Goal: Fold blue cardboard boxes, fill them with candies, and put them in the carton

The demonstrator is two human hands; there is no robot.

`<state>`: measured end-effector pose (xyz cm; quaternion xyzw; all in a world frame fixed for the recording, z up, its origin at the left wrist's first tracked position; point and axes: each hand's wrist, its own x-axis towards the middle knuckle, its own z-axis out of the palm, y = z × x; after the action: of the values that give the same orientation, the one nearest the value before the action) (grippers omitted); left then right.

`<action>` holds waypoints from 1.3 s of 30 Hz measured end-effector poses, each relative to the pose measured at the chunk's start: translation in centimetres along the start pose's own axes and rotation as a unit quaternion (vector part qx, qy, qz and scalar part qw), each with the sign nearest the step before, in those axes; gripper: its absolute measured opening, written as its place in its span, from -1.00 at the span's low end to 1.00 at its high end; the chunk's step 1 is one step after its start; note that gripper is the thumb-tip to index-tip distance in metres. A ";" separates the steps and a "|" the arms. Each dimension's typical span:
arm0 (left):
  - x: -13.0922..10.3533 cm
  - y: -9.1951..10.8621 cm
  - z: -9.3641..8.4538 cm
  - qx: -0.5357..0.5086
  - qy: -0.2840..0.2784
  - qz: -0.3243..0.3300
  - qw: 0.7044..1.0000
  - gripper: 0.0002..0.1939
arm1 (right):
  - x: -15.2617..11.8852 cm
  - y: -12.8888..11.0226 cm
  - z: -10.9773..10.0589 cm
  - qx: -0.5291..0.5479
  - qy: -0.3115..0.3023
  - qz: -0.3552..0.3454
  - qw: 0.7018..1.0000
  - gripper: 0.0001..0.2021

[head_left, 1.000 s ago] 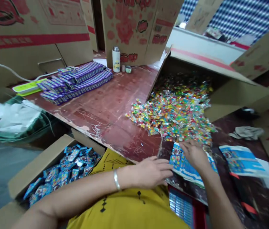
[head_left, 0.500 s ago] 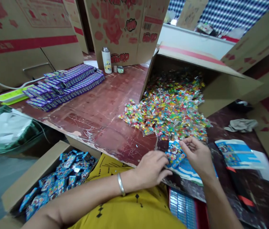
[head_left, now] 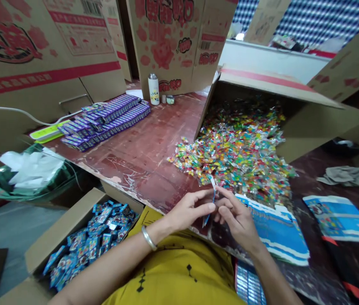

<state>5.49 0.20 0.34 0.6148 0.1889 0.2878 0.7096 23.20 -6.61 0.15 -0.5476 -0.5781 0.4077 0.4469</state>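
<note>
Near the table's front edge, my left hand pinches a small flat blue carton between thumb and fingers. The carton stands almost edge-on, with a white flap at its top. My right hand closes on it from the other side, fingers curled at its upper end and partly hidden. A stack of flat blue printed cartons lies by my right wrist. Just beyond my hands spreads a heap of small clear packets of colourful candy, spilling out of a tipped cardboard box.
Filled blue boxes lie in an open carton below the table on the left. Purple boxes are stacked at the back left, near a white bottle. A grey cloth and another blue carton stack are on the right.
Both hands have lifted a blue carton off the stack and brought it left, turning it edge-on. The view has shifted slightly.
</note>
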 end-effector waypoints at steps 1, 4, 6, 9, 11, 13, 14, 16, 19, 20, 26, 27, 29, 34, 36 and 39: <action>-0.2 0.0 -0.3 -0.014 -0.016 -0.004 1.000 -0.49 | 0.0 -0.3 -0.2 -0.003 -0.025 0.005 1.000 -0.59; -1.1 -0.1 -1.0 0.013 -0.040 -0.002 0.999 -0.50 | 0.6 -1.3 -0.9 -0.009 -0.099 0.048 0.994 -0.76; -1.6 -0.2 -1.1 0.045 -0.044 -0.004 0.998 -0.57 | 1.0 -1.9 -1.4 -0.023 -0.174 0.086 0.981 -0.81; -1.7 -0.5 -1.2 0.049 -0.003 -0.012 0.999 -0.66 | 1.7 -1.9 -1.3 -0.011 -0.150 0.103 0.983 -0.79; -1.6 -0.8 -1.1 0.017 0.063 -0.014 0.998 -0.66 | 1.9 -1.4 -0.6 0.020 -0.029 0.078 0.996 -0.72; -1.4 -1.1 -0.9 -0.013 0.125 -0.009 0.992 -0.66 | 2.0 -0.8 0.5 0.041 0.055 0.048 0.996 -0.66; -1.3 -1.2 -0.7 -0.021 0.150 -0.003 0.989 -0.67 | 2.0 -0.5 1.2 0.048 0.071 0.039 0.996 -0.67; -1.2 -1.5 -0.2 -0.027 0.194 0.013 0.980 -0.71 | 1.8 -0.1 2.7 0.065 0.092 0.031 0.993 -0.78; -1.3 -1.9 0.4 -0.032 0.270 0.041 0.961 -0.63 | 1.6 0.2 4.6 0.081 0.157 0.011 0.984 -0.80; -1.4 -1.9 0.5 -0.031 0.285 0.047 0.957 -0.55 | 1.7 0.3 5.0 0.083 0.176 0.000 0.981 -0.75; -2.0 -1.6 -0.4 0.017 0.219 0.030 0.975 -0.57 | 2.0 1.8 5.6 0.037 0.206 -0.053 0.976 -0.66; -2.1 -1.5 -0.7 0.013 0.195 0.023 0.980 -0.59 | 2.1 2.0 5.4 0.021 0.203 -0.058 0.977 -0.72; -2.3 -1.2 -1.1 -0.002 0.143 0.001 0.990 -0.63 | 2.2 2.2 5.0 -0.014 0.190 -0.074 0.979 -0.87; -2.6 -0.7 -1.5 0.012 0.140 0.002 0.990 -0.68 | 3.0 1.5 4.5 0.038 0.152 -0.095 0.983 -0.93; -2.6 -0.7 -1.5 -0.011 0.171 0.022 0.985 -0.67 | 3.4 1.0 4.4 0.094 0.148 -0.083 0.981 -0.86; -2.7 -0.8 -1.4 -0.051 0.179 0.016 0.982 -0.63 | 3.9 0.4 4.3 0.103 0.096 -0.090 0.986 -0.85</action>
<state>2.72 -0.54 -0.94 0.5192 0.2885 0.4138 0.6899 19.20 -2.64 -1.09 -0.4810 -0.5346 0.3690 0.5888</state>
